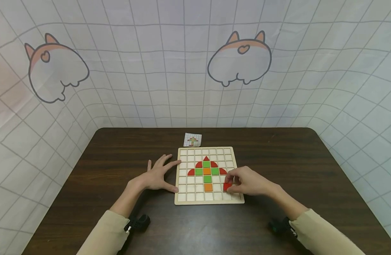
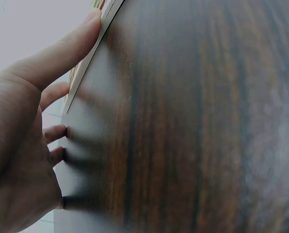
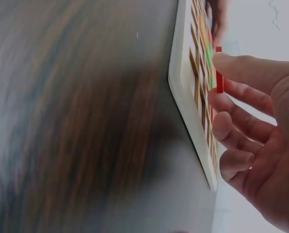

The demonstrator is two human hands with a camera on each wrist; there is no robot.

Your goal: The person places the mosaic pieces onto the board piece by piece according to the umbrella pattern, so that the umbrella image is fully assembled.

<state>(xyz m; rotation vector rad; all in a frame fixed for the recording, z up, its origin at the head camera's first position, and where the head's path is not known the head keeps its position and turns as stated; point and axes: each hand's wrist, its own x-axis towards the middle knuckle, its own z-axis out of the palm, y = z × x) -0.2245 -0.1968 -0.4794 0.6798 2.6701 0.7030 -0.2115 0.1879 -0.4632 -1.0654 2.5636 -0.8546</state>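
Note:
A wooden grid board [image 1: 184, 198] lies on the table, with red, green and orange tiles set in an arrow-like pattern in its cells. An orange tile [image 1: 208, 187] sits low in the middle column. My right hand [image 1: 251, 181] pinches a red tile [image 1: 227, 186] between thumb and fingers over the board's lower right; in the right wrist view the tile [image 3: 219, 73] stands edge-on, just off the board. With fingers spread, my left hand [image 1: 155, 175] touches the board's left edge with thumb and a fingertip. Its other fingertips rest on the table in the left wrist view.
A small printed card [image 1: 193, 140] showing a similar coloured pattern lies just behind the board. The dark wooden table [image 1: 134, 141] meets a white gridded curtain [image 1: 144, 71] at the back and sides.

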